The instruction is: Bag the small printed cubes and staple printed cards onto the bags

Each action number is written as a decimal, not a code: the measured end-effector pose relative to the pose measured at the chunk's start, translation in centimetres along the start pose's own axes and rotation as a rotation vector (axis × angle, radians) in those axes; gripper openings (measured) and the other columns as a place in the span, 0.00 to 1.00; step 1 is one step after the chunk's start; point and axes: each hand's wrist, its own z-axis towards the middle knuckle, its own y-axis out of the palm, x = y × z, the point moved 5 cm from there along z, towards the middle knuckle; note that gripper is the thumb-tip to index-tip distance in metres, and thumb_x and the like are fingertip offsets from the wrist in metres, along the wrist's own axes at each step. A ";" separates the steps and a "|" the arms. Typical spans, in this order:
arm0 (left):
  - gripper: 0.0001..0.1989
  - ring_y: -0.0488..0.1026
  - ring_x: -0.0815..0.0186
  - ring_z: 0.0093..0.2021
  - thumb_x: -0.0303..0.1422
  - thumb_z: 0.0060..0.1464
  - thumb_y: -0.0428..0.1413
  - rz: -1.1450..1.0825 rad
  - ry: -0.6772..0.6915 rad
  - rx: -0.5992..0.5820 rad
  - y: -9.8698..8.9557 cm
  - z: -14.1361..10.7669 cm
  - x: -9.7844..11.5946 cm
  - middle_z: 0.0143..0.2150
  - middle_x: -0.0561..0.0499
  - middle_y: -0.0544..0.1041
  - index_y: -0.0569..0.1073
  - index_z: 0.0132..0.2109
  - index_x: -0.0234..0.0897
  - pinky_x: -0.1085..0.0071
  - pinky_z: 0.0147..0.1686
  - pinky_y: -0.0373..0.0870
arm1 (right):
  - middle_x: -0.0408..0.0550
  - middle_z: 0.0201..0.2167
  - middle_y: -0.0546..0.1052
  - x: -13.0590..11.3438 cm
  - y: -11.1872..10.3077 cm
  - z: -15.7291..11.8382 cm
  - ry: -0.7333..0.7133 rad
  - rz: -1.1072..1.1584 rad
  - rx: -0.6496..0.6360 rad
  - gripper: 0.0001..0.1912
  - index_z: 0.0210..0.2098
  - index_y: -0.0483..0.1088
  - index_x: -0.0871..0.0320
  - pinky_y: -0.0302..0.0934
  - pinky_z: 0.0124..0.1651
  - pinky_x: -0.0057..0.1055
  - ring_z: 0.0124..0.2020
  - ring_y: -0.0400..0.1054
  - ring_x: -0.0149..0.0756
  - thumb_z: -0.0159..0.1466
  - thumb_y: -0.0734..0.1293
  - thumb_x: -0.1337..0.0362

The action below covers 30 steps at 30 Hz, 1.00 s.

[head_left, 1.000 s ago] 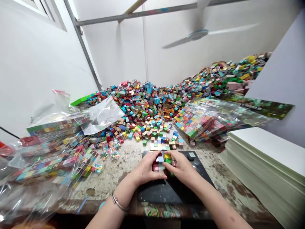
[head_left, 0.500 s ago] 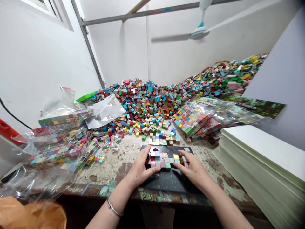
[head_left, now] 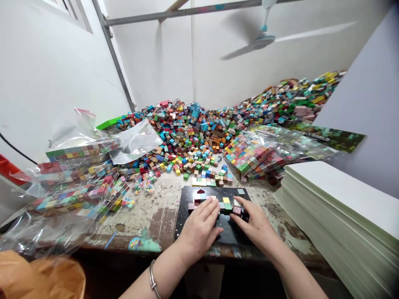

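On a black speckled board (head_left: 190, 230) lies a flat cluster of small printed cubes (head_left: 226, 203) in white, yellow, green, pink and grey. My left hand (head_left: 201, 228) lies flat over the left part of the cluster, fingers stretched out and together, hiding the cubes under it. A dark red piece (head_left: 200, 192) shows just beyond its fingertips. At the cluster's right end, the thumb and index finger of my right hand (head_left: 255, 222) close around a couple of pinkish cubes (head_left: 237, 207). A pale green tile (head_left: 241, 191) sits alone at the board's far right corner.
A large heap of cubes (head_left: 193, 124) fills the back. Bagged block sets (head_left: 77, 195) lie left, more bagged sets (head_left: 249, 153) right. A tall stack of white sheets (head_left: 339, 207) flanks my right arm. A row of cubes (head_left: 207, 182) lies behind the board.
My left hand has moved from gripping the cluster's left side to lying flat over its cubes. My right hand stays at the right end, with the pinkish cubes now between thumb and finger.
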 end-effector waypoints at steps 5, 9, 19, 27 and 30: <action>0.28 0.55 0.57 0.61 0.41 0.54 0.52 0.103 -0.039 -0.043 2.1 -0.4 0.0 0.60 0.42 0.62 0.59 0.59 0.32 0.58 0.56 0.60 | 0.56 0.45 0.74 0.5 -0.5 -0.1 0.063 0.062 -0.018 0.23 0.46 0.67 0.59 0.61 0.48 0.43 0.46 0.67 0.46 0.52 0.63 0.57; 0.27 0.54 0.60 0.62 0.43 0.57 0.47 0.156 -0.045 -0.079 2.2 -0.7 0.0 0.62 0.46 0.59 0.56 0.60 0.35 0.60 0.58 0.57 | 0.55 0.44 0.74 0.3 -1.0 -0.9 0.136 0.109 -0.056 0.24 0.47 0.66 0.59 0.63 0.44 0.40 0.42 0.69 0.45 0.52 0.63 0.57; 0.25 0.53 0.61 0.62 0.40 0.59 0.45 0.138 -0.057 -0.093 1.8 -0.7 0.4 0.62 0.48 0.58 0.55 0.61 0.36 0.59 0.59 0.55 | 0.51 0.36 0.73 0.3 -0.5 -2.5 0.268 0.367 -0.036 0.18 0.41 0.63 0.58 0.64 0.33 0.33 0.33 0.69 0.38 0.53 0.65 0.57; 0.25 0.53 0.61 0.62 0.39 0.59 0.46 0.133 -0.057 -0.073 1.7 -0.8 0.4 0.62 0.47 0.58 0.55 0.61 0.36 0.60 0.59 0.54 | 0.52 0.35 0.73 0.8 -2.9 -3.9 0.160 0.069 0.028 0.16 0.38 0.66 0.58 0.63 0.37 0.37 0.35 0.67 0.42 0.53 0.64 0.56; 0.25 0.53 0.61 0.63 0.39 0.59 0.46 0.135 -0.051 -0.062 1.8 -0.8 0.4 0.62 0.47 0.58 0.55 0.61 0.36 0.60 0.59 0.54 | 0.54 0.37 0.73 1.9 -3.5 -4.8 0.119 -0.099 0.085 0.17 0.39 0.67 0.58 0.61 0.42 0.42 0.39 0.67 0.46 0.53 0.64 0.55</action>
